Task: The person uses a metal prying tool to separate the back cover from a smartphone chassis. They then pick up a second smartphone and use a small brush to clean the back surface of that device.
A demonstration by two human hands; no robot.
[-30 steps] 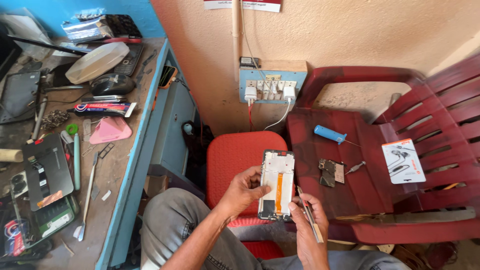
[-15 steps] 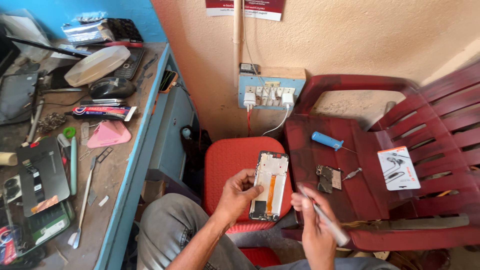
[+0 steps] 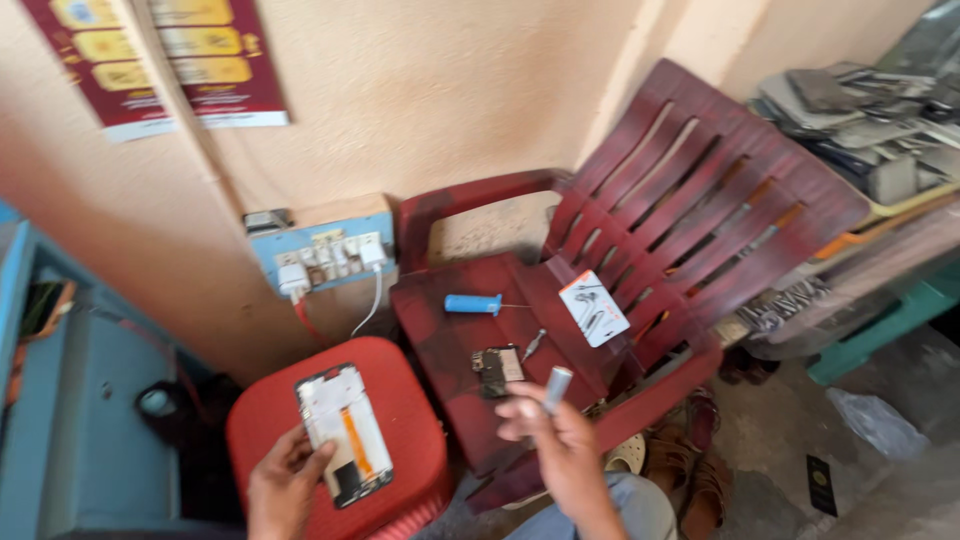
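Observation:
My left hand holds an opened phone frame by its lower left edge, above a red plastic stool; the frame shows a white inside with an orange strip. My right hand is raised in front of the dark red plastic chair and grips a thin silver-handled tool that points up. On the chair seat lie a blue-handled screwdriver, a small circuit board, a small metal part and a white card packet.
A blue switchboard with plugs and a white cable is fixed to the wall behind the stool. A blue bench side is on the left. Stacked old devices sit at top right. Sandals lie under the chair.
The view has swung right and tilted, leaving the workbench out of sight. My right hand has come away from the phone frame and lifted the tool towards the chair.

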